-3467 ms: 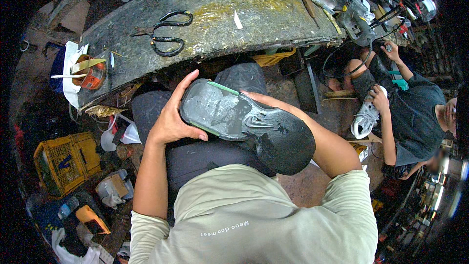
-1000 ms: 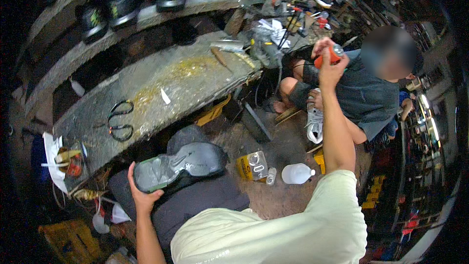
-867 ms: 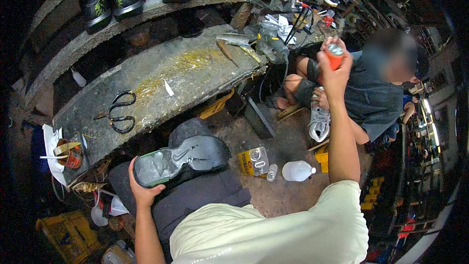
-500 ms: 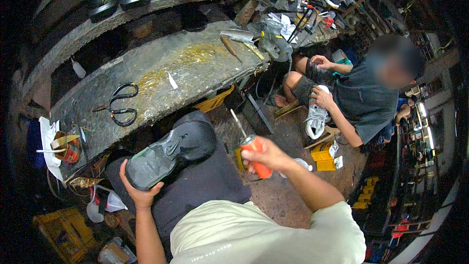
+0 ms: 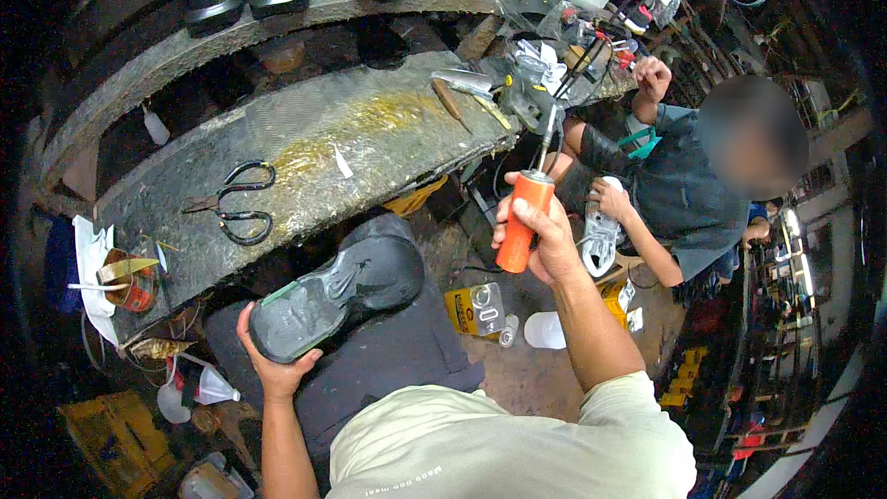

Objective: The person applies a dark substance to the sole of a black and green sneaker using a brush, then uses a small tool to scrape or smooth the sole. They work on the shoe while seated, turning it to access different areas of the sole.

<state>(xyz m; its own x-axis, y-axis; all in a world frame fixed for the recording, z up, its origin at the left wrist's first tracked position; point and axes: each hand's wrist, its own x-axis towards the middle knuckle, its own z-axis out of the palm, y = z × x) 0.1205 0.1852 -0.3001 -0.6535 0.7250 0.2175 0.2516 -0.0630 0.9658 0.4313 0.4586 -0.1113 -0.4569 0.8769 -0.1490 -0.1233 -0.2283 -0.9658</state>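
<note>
Two hands busy: left hand (image 5: 275,362) grips the black shoe (image 5: 337,294) sole-up over the lap, just below the workbench (image 5: 370,134); right hand (image 5: 540,233) clenches an orange-handled tool (image 5: 520,217), held upright, shaft pointing up.

1. A black shoe (image 5: 337,296) is lying sole-up on the dark lap, tilted — its grey-black sole is facing the camera, heel end lower left.
2. An orange-handled tool (image 5: 519,219) is standing nearly upright — its thin metal shaft is pointing up.
</note>
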